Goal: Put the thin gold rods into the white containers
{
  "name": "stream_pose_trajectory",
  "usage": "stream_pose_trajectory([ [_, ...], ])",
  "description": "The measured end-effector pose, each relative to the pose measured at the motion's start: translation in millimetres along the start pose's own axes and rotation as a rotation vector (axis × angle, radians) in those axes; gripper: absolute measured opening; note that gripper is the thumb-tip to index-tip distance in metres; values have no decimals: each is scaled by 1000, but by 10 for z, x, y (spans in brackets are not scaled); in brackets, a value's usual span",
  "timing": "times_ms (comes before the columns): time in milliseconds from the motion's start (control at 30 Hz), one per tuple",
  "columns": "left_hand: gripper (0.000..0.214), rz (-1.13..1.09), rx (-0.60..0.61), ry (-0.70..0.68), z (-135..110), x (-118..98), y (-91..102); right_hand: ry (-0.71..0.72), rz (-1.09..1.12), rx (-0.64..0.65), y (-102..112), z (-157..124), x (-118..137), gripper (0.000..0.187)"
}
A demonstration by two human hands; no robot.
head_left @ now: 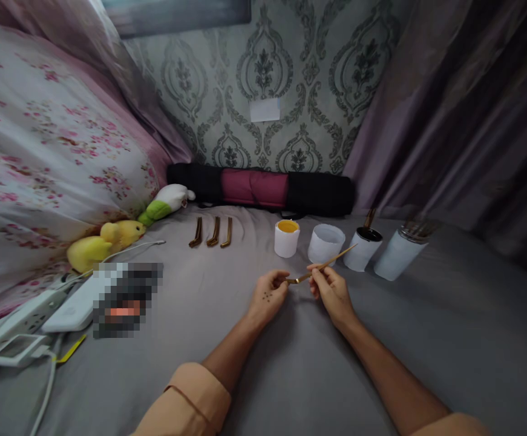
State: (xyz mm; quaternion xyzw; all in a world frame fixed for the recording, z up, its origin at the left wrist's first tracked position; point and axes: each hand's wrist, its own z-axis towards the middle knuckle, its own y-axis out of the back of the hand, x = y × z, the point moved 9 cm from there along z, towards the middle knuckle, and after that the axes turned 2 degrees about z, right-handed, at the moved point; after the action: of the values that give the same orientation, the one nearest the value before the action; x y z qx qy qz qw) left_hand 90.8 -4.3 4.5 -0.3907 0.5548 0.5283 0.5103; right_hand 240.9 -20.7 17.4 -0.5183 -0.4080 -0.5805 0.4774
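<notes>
My left hand (pixel 268 297) is closed, fingers pinching the end of a small bent bronze-coloured piece (pixel 293 281), much of it hidden by the fingers. My right hand (pixel 333 293) grips a paintbrush (pixel 343 252); its light wooden handle points up and to the right. The brush's front end meets the bent piece between my hands, too small to make out clearly. Further back stand a white jar of yellow paint (pixel 285 243) and a translucent white tub (pixel 324 249). Three similar bent pieces (pixel 215 232) lie in a row to the left.
At right stand a white jar with a dark inside (pixel 357 257) and a container of brushes (pixel 397 257). A long black and maroon bag (pixel 255 186) lies by the wall. Plush toys (pixel 122 235), a power strip (pixel 31 315) and cables occupy the left side of the grey sheet (pixel 190 303).
</notes>
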Motion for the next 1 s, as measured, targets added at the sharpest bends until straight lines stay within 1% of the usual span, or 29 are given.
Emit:
stream_pose_trajectory([
  [67, 24, -137, 42, 108, 2, 88, -55, -1, -12, -18, 26, 9, -17, 31],
  [133, 25, -257, 90, 174, -8, 131, -113, -3, -23, -30, 46, 15, -30, 29],
  [267, 23, -468, 191, 283, -64, 150, -229, 9, -21, -40, 63, 16, -18, 28],
  [367, 22, -563, 241, 360, -116, 141, -295, 23, -23, -34, 58, 11, 7, 29],
  [567, 20, -689, 337, 480, -192, 169, -416, 32, -42, 17, 15, 11, 45, 25],
  [700, 17, -711, 383, 537, -224, 197, -463, 22, -60, 47, 3, 16, 61, 22],
  [1000, 14, -729, 471, 528, -257, 156, -507, 24, -63, 95, -5, 11, 105, 20],
])
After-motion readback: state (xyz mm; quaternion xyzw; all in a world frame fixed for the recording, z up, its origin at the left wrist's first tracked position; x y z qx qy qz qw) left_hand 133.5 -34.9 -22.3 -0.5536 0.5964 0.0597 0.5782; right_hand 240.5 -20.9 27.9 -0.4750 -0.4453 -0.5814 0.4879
